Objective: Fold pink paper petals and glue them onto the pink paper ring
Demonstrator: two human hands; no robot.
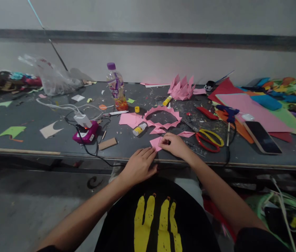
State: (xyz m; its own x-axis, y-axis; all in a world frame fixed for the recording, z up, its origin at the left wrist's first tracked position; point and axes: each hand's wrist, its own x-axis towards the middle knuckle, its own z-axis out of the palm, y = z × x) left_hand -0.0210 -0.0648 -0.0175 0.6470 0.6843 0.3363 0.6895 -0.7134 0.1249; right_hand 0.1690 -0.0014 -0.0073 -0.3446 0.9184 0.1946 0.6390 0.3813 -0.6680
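Observation:
A small piece of pink paper (155,142) lies near the table's front edge. My left hand (140,165) rests on the edge with its fingers stretched out, their tips on the paper's lower left side. With curled fingers my right hand (175,145) pinches the paper's right side. Just beyond are two folded pink paper pieces (157,131) (186,134) and a pink zigzag paper ring (163,117). A small white glue bottle (139,130) lies left of the ring, beside a pink paper sheet (130,119).
Scissors (209,140), a blue glue gun (228,112) and a phone (262,137) lie to the right, with coloured paper sheets (258,105). A purple power adapter (86,134), cardboard strip (107,144) and drink bottle (116,91) are leftward. A layered pink paper piece (181,88) stands behind.

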